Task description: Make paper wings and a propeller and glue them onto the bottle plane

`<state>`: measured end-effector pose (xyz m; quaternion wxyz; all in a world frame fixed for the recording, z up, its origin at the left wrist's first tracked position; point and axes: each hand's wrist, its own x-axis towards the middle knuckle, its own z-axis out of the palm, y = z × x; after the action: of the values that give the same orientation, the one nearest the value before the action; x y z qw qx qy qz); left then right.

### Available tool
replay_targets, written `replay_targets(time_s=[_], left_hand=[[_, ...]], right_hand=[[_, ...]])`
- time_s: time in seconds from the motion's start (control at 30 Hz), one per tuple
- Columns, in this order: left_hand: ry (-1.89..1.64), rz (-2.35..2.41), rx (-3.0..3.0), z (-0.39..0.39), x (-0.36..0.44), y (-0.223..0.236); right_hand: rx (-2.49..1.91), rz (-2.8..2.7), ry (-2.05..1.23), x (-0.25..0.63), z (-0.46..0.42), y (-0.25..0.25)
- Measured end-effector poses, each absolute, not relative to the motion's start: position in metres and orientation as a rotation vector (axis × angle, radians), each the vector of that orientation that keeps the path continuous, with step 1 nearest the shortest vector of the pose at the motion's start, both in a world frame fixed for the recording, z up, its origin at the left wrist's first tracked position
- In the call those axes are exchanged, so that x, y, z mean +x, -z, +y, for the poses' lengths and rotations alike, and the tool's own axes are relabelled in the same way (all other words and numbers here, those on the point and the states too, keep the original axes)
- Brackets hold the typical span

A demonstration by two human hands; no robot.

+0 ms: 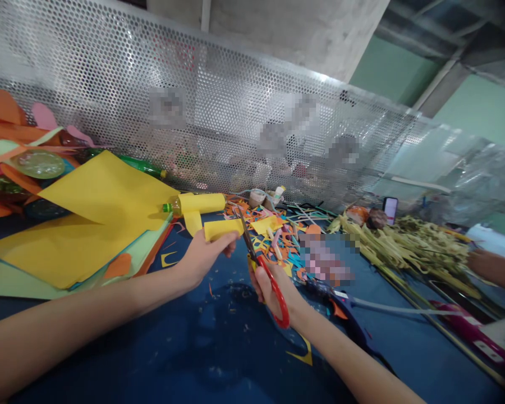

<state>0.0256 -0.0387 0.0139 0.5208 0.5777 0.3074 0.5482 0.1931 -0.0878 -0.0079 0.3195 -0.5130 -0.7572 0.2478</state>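
Note:
Between the thumb and fingers of my left hand is a small piece of yellow paper. My right hand grips a pair of red-handled scissors, with the blades pointing up and away beside the right edge of that paper. Whether the blades touch it I cannot tell. Just beyond my left hand lies a plastic bottle with a green cap, wrapped in yellow paper. Many coloured paper scraps are spread past the scissors. A yellow offcut rests near my right forearm.
Large yellow sheets and paper-decorated bottles occupy the left. To the right are a dark blue glue gun, dried husks, a phone and another person's hand. A perforated metal panel borders the blue table's back.

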Motion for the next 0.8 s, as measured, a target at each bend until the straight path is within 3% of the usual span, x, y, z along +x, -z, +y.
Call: replay_targets(time_s=[0.8], left_hand=[[-1.305, 0.699, 1.316, -0.028, 0.02, -0.013]], right_hand=[[-1.387, -1.957, -0.614, 0.194, -0.087, 0.004]])
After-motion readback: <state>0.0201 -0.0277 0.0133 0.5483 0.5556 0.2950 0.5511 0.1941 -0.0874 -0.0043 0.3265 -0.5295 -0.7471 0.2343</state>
